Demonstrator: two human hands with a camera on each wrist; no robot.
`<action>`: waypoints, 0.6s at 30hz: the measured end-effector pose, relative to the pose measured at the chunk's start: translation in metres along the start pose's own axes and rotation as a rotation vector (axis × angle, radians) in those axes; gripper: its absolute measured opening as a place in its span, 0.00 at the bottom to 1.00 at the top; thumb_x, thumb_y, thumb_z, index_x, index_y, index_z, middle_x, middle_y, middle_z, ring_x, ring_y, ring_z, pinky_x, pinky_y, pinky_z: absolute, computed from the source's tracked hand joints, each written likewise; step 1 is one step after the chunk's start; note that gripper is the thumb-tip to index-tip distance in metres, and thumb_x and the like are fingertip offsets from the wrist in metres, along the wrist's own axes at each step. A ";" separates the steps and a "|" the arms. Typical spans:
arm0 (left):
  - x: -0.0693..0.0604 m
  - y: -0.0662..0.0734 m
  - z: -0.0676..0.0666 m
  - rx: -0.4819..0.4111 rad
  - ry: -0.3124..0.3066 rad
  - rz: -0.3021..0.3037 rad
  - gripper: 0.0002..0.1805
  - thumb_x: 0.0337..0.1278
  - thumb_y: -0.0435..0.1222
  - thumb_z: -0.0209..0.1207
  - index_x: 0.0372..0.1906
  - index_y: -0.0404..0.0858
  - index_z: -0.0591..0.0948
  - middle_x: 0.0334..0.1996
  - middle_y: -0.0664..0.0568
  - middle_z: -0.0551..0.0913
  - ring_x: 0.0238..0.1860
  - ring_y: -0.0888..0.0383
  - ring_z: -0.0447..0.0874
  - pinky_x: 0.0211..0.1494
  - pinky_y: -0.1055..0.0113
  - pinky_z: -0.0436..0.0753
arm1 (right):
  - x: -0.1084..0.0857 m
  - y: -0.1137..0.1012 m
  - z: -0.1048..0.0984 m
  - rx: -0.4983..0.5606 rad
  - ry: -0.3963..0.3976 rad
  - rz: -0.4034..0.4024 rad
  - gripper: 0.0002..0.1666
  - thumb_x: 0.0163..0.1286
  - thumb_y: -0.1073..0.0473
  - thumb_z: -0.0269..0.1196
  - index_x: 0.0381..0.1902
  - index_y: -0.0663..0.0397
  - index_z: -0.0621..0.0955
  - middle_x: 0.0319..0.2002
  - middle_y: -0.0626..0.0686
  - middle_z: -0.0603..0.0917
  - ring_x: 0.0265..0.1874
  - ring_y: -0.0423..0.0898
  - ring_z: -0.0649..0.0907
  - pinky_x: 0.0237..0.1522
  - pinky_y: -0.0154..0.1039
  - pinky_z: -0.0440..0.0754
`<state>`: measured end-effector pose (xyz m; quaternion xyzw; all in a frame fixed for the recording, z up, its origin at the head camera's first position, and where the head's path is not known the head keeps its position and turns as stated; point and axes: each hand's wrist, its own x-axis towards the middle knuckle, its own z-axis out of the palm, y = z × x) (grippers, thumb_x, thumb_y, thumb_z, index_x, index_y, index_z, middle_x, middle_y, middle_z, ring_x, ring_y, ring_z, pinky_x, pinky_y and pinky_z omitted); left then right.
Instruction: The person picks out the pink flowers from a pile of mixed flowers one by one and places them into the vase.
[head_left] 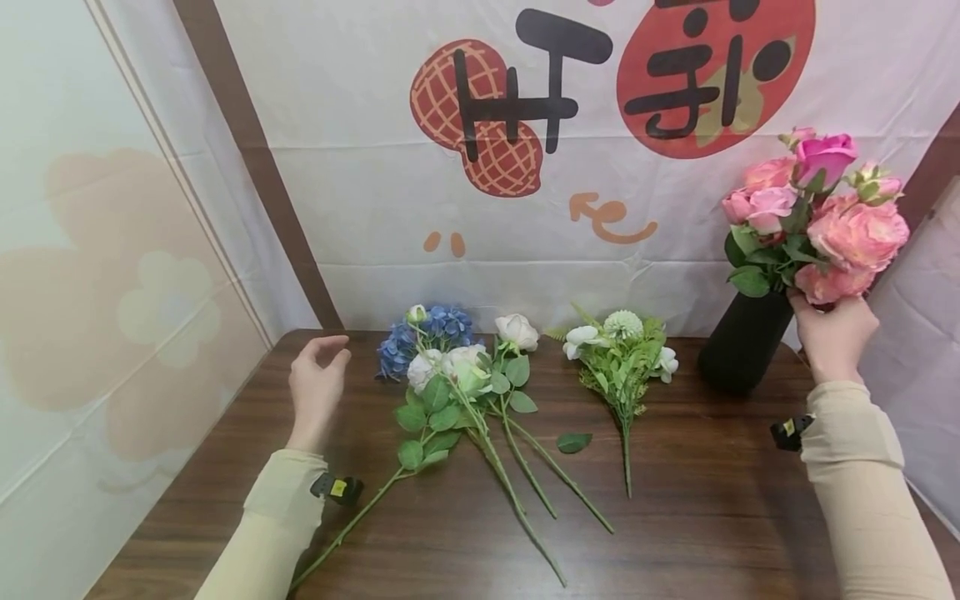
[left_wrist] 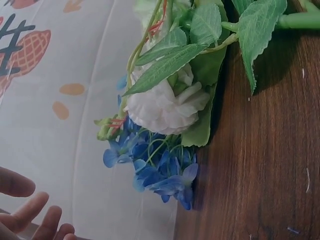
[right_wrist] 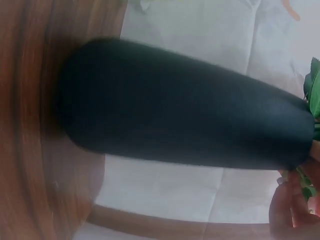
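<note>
My left hand (head_left: 318, 387) hovers over the table's left side, thumb and fingers loosely curved and apart, holding nothing. Its fingertips also show in the left wrist view, apart from the blue hydrangea (left_wrist: 165, 175). At the right, my right hand (head_left: 836, 333) is at the mouth of a black vase (head_left: 746, 342), beneath a bunch of pink roses and peonies (head_left: 858, 233). Its fingers (right_wrist: 282, 210) touch or sit close to the rim beside a green sprig (right_wrist: 308, 190); petals and the frame edge hide whether they pinch anything. The vase stands on the table.
White and pale flowers (head_left: 468, 371) with long stems lie across the middle of the wooden table (head_left: 675, 533). Right of them are a white-and-green bunch (head_left: 626, 367) and a loose leaf (head_left: 574, 442). A printed cloth (head_left: 360, 208) hangs behind the table.
</note>
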<state>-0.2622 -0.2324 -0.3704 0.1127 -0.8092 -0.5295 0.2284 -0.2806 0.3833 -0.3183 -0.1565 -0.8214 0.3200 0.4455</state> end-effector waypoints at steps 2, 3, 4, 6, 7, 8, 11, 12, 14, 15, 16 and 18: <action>-0.001 0.000 0.001 -0.006 -0.007 0.005 0.16 0.64 0.35 0.52 0.54 0.36 0.78 0.55 0.43 0.79 0.56 0.50 0.74 0.57 0.57 0.70 | -0.002 0.001 0.000 -0.014 0.003 0.032 0.28 0.58 0.52 0.62 0.46 0.73 0.79 0.43 0.76 0.80 0.46 0.74 0.76 0.47 0.63 0.66; -0.001 0.000 0.001 -0.011 -0.008 0.008 0.16 0.64 0.35 0.52 0.54 0.36 0.78 0.55 0.43 0.79 0.56 0.50 0.73 0.57 0.57 0.70 | -0.002 0.001 0.000 -0.021 0.005 0.046 0.28 0.58 0.51 0.62 0.46 0.72 0.80 0.43 0.76 0.80 0.46 0.74 0.76 0.46 0.63 0.66; -0.001 0.000 0.001 -0.014 -0.007 0.011 0.16 0.64 0.35 0.52 0.54 0.36 0.78 0.55 0.43 0.78 0.56 0.50 0.73 0.57 0.57 0.70 | -0.003 0.001 -0.001 -0.033 0.001 0.059 0.28 0.58 0.50 0.62 0.45 0.72 0.80 0.43 0.76 0.80 0.46 0.73 0.76 0.44 0.62 0.66; -0.002 0.001 0.001 -0.017 -0.001 0.016 0.16 0.64 0.35 0.52 0.54 0.36 0.78 0.54 0.43 0.79 0.56 0.50 0.73 0.57 0.57 0.69 | -0.004 0.000 -0.004 -0.044 -0.016 0.086 0.28 0.58 0.49 0.61 0.45 0.70 0.81 0.37 0.69 0.84 0.46 0.72 0.77 0.41 0.57 0.67; -0.002 0.001 0.002 -0.019 0.002 0.019 0.16 0.64 0.35 0.52 0.54 0.36 0.78 0.54 0.43 0.79 0.55 0.50 0.73 0.57 0.57 0.69 | -0.005 0.000 -0.006 -0.043 -0.029 0.103 0.27 0.58 0.49 0.61 0.45 0.68 0.82 0.30 0.60 0.87 0.42 0.67 0.79 0.38 0.52 0.68; -0.002 0.002 0.002 -0.021 0.003 0.021 0.16 0.64 0.35 0.52 0.54 0.36 0.78 0.54 0.44 0.79 0.55 0.50 0.73 0.57 0.57 0.69 | -0.006 -0.001 -0.008 -0.048 -0.043 0.113 0.26 0.58 0.49 0.61 0.45 0.66 0.82 0.23 0.48 0.86 0.42 0.65 0.80 0.36 0.48 0.68; -0.002 0.006 0.004 -0.025 0.008 0.031 0.16 0.64 0.35 0.53 0.53 0.36 0.78 0.54 0.44 0.79 0.55 0.51 0.74 0.57 0.58 0.70 | -0.010 -0.003 -0.018 -0.063 -0.088 0.140 0.25 0.59 0.49 0.58 0.46 0.62 0.83 0.12 0.17 0.67 0.28 0.36 0.79 0.34 0.36 0.65; -0.002 0.008 0.005 -0.029 0.011 0.035 0.15 0.63 0.35 0.53 0.53 0.36 0.79 0.54 0.44 0.80 0.55 0.50 0.74 0.57 0.58 0.70 | -0.012 -0.005 -0.022 -0.068 -0.107 0.146 0.25 0.60 0.48 0.57 0.47 0.61 0.83 0.12 0.12 0.59 0.24 0.28 0.74 0.33 0.31 0.63; -0.003 0.012 0.008 -0.035 0.017 0.047 0.15 0.62 0.34 0.53 0.53 0.36 0.79 0.53 0.43 0.80 0.54 0.50 0.75 0.57 0.58 0.70 | -0.015 -0.008 -0.030 -0.092 -0.143 0.140 0.26 0.63 0.48 0.55 0.48 0.60 0.83 0.12 0.09 0.57 0.22 0.17 0.65 0.37 0.29 0.63; -0.004 0.015 0.010 -0.037 0.028 0.050 0.15 0.62 0.34 0.54 0.52 0.36 0.79 0.52 0.44 0.80 0.53 0.51 0.75 0.55 0.60 0.71 | -0.017 -0.010 -0.034 -0.101 -0.159 0.144 0.26 0.64 0.47 0.54 0.49 0.60 0.83 0.11 0.09 0.56 0.22 0.13 0.58 0.40 0.29 0.65; -0.005 0.017 0.012 -0.043 0.033 0.062 0.15 0.61 0.33 0.54 0.51 0.36 0.80 0.51 0.43 0.81 0.52 0.51 0.76 0.54 0.60 0.71 | -0.019 -0.013 -0.037 -0.112 -0.174 0.147 0.26 0.64 0.47 0.53 0.50 0.60 0.82 0.11 0.09 0.56 0.22 0.13 0.58 0.44 0.30 0.67; -0.007 0.024 0.016 -0.059 0.040 0.084 0.14 0.61 0.33 0.55 0.50 0.36 0.80 0.50 0.43 0.81 0.50 0.51 0.76 0.53 0.60 0.71 | -0.023 -0.020 -0.043 -0.137 -0.194 0.140 0.27 0.65 0.47 0.53 0.51 0.59 0.82 0.11 0.09 0.54 0.23 0.17 0.64 0.49 0.38 0.69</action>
